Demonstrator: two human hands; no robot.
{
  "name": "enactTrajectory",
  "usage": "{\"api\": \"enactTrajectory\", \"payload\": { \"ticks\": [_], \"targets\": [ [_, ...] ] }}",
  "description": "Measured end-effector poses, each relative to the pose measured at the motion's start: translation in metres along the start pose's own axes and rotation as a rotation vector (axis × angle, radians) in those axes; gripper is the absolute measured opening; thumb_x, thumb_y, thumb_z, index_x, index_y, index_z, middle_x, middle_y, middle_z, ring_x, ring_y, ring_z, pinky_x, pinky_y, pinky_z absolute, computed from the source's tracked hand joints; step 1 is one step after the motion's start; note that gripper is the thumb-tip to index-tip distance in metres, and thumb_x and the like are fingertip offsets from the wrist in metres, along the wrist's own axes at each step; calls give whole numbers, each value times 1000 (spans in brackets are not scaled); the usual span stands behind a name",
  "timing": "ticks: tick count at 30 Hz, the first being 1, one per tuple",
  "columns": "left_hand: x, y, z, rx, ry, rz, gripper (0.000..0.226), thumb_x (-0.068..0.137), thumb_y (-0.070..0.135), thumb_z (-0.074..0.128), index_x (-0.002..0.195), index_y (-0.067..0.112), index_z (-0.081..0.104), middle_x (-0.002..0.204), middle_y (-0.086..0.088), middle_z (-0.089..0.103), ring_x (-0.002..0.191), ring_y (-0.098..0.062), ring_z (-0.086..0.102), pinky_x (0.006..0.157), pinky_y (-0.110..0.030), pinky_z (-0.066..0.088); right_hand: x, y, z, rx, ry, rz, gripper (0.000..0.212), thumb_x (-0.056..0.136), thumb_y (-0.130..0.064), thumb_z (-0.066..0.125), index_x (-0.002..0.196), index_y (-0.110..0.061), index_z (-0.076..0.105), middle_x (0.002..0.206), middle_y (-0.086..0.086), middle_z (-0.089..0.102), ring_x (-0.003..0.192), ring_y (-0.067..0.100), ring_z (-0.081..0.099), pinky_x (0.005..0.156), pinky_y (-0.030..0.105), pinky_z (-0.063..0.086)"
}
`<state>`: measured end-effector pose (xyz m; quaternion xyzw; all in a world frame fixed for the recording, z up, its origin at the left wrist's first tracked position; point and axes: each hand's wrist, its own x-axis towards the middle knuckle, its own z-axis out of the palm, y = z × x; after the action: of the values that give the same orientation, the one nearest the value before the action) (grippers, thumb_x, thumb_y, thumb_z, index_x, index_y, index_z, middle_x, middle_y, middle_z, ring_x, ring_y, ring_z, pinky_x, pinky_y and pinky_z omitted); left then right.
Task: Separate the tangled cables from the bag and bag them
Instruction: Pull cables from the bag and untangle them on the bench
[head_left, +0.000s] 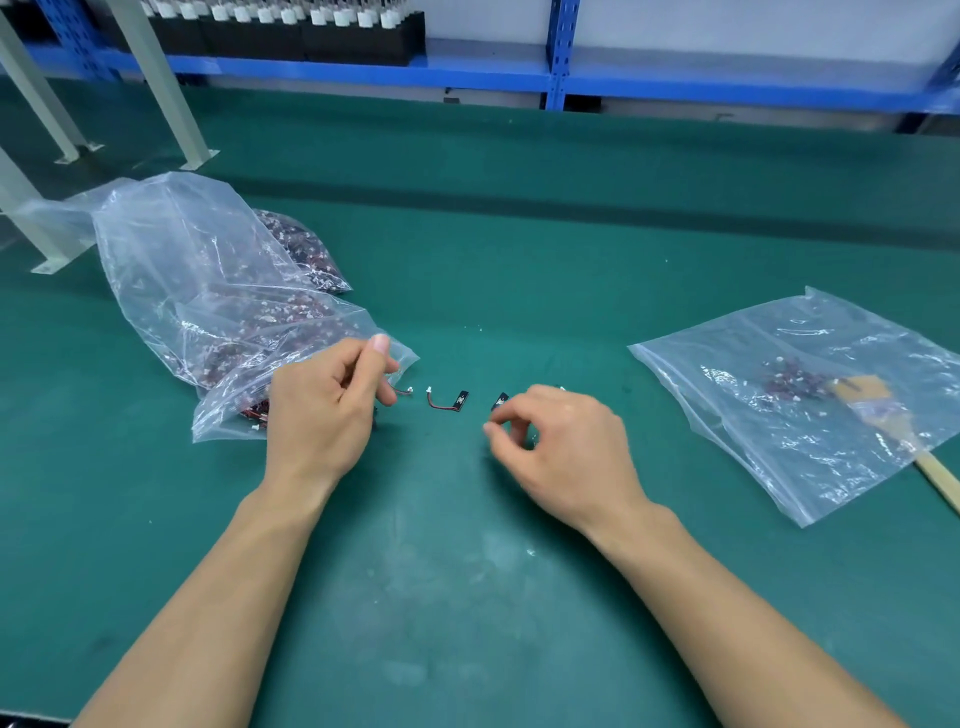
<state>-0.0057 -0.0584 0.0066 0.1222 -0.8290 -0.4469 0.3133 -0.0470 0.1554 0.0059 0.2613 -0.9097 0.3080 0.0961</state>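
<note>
A large clear bag (208, 291) full of tangled red-black cables lies at the left of the green mat. My left hand (324, 402) sits at its mouth, fingers curled, pinching a short cable whose white plug (408, 391) sticks out to the right. One loose cable (445, 402) with a white plug and a black tab lies between my hands. My right hand (563, 447) hovers just right of it, fingers curled, with a black-tabbed cable (501, 401) at its fingertips. A flatter clear bag (810, 405) at the right holds a small heap of cables.
A brush with a wooden handle (935, 480) lies under the right bag and pokes out toward the right edge. Grey metal legs (171, 98) stand at the far left. A blue shelf frame (558, 57) with black trays of white parts runs along the back.
</note>
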Motion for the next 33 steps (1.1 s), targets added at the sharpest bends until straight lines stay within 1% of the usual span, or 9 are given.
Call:
{"api": "enactTrajectory", "payload": {
  "ticks": [3,6,11,15,20,22,25,28,33],
  "targets": [
    [3,-4,-2,-28,34,-18,44,102,48,43,70,30,68,57,8,65,47,-7,52,52,-16,38,1,-27,23,-8,-110,-121,13,89,-38,66,94,-29,75,84,-9,67,83,17,65,65,31,49],
    [5,-8,-4,-42,44,-40,49,103,48,41,68,28,68,52,6,60,48,-6,52,57,-26,41,10,-46,47,-50,-197,-184,23,96,-42,56,106,-29,72,97,-5,63,93,25,65,68,35,46],
    [8,-12,-4,-53,48,-22,49,103,48,41,65,29,67,52,5,60,51,-7,54,60,-28,42,24,-61,69,-142,-232,-230,32,103,-42,45,122,-28,67,110,1,56,91,34,64,61,36,34],
    [9,-14,-5,-64,53,-23,49,102,47,41,66,28,67,53,4,62,51,-10,56,62,-29,45,31,-64,72,-169,-248,-230,34,103,-45,46,118,-23,67,110,4,55,87,35,65,60,39,31],
    [10,-15,-5,-66,58,-25,48,102,47,42,66,28,68,53,4,61,51,-9,57,59,-22,44,31,-68,72,-169,-245,-242,39,100,-51,51,115,-18,64,111,4,58,85,34,66,59,37,31],
    [10,-15,-5,-67,63,-25,47,102,46,43,66,28,68,53,5,61,51,-7,56,58,-18,42,30,-68,71,-169,-240,-240,38,99,-51,52,113,-18,63,112,3,58,85,33,66,58,37,33],
    [10,-15,-5,-70,67,-25,47,102,45,44,66,26,68,53,6,61,51,-6,55,58,-17,41,30,-66,72,-152,-239,-229,36,98,-51,53,110,-18,62,110,2,59,87,33,66,59,37,34],
    [10,-16,-5,-77,69,-20,48,102,44,44,66,24,69,53,6,61,51,-6,55,58,-15,41,30,-65,72,-152,-243,-229,37,99,-51,52,117,-20,62,112,2,58,88,33,65,59,36,33],
    [10,-16,-4,-65,60,-13,47,102,45,43,66,26,68,53,6,61,52,-6,56,57,-15,40,30,-65,70,-182,-272,-252,32,103,-45,47,114,-23,68,110,1,56,84,33,64,58,37,30]
  ]
}}
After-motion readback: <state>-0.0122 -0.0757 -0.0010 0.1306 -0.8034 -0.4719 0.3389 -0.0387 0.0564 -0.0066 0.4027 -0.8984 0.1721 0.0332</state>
